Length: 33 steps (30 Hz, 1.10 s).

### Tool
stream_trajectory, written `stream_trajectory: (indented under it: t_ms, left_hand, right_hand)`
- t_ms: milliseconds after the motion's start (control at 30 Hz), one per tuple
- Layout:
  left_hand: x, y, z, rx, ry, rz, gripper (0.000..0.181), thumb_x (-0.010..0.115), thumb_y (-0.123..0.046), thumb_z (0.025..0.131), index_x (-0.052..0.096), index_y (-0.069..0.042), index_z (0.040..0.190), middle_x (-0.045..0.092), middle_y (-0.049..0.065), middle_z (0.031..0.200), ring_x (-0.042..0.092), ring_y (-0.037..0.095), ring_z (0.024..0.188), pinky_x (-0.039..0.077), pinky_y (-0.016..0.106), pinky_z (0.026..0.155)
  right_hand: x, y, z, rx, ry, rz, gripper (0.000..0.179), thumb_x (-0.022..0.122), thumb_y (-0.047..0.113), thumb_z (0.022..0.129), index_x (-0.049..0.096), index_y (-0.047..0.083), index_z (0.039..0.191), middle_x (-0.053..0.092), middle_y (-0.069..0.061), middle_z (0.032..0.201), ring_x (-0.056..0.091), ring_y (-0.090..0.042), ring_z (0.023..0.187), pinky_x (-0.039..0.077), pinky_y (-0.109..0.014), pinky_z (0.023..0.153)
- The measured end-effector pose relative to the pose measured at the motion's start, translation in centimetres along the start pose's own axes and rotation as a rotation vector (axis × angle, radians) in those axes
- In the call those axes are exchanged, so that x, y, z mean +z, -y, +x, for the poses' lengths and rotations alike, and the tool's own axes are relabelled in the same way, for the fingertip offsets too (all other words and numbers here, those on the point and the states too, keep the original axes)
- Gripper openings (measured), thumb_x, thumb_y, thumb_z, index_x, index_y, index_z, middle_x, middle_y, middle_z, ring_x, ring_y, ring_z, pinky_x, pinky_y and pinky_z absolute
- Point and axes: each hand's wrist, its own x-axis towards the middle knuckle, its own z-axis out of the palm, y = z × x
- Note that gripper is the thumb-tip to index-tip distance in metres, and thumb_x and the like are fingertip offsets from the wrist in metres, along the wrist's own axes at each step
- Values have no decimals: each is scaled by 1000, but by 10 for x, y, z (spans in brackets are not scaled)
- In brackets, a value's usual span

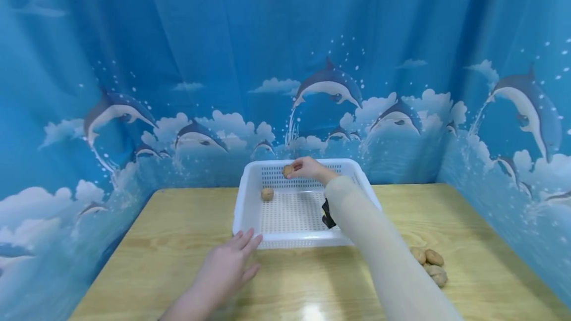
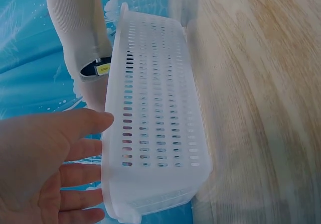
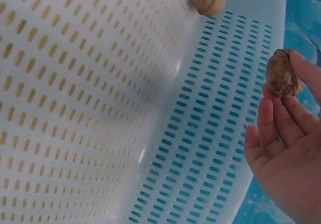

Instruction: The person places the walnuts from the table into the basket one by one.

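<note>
A white slotted plastic basket stands on the wooden table. Over its far side, my right hand pinches a brown walnut between thumb and fingertips; the right wrist view shows the nut clear of the basket's floor. Another walnut lies inside, toward the left. My left hand is at the basket's front left corner. Its fingers are extended, and in the left wrist view the thumb reaches to the rim; whether it presses there I cannot tell.
Several more walnuts lie in a small group on the table, right of the basket. A blue curtain with dolphins hangs behind the table and along both sides. A dark band shows at the right wrist.
</note>
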Motion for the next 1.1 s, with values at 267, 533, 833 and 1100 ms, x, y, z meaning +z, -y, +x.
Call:
stream_trajectory:
  t_ms: [267,533,833,1100]
  left_hand:
    - [-2,-3,1,-11,29,-17,56,77,-35,72,63,-9,120,60,14,122,61,32,104,56,45,77]
    - [1,-8,4,0,46,-8,58,77,-37,72,63,-11,121,59,12,124,61,29,105,56,42,78]
    - [2,-9,2,-13,31,-14,59,78,-35,71,62,-9,121,59,15,124,60,32,106,56,43,76]
    - [-1,0,3,-13,29,4,59,79,-32,70,62,-8,121,59,15,123,61,33,105,56,43,76]
  right_hand:
    - [21,-10,3,-9,59,-86,40,71,26,83,61,10,119,60,-4,114,54,-20,106,49,-38,91]
    - [33,-20,10,-16,106,-245,42,72,25,83,61,6,118,61,-6,111,55,-20,103,50,-37,87]
    - [36,-14,16,8,81,-153,46,66,24,87,53,5,128,58,-9,122,53,-24,114,45,-39,97]
    - [0,-1,9,-31,52,-27,50,62,24,90,48,6,134,55,-9,127,51,-24,118,42,-39,101]
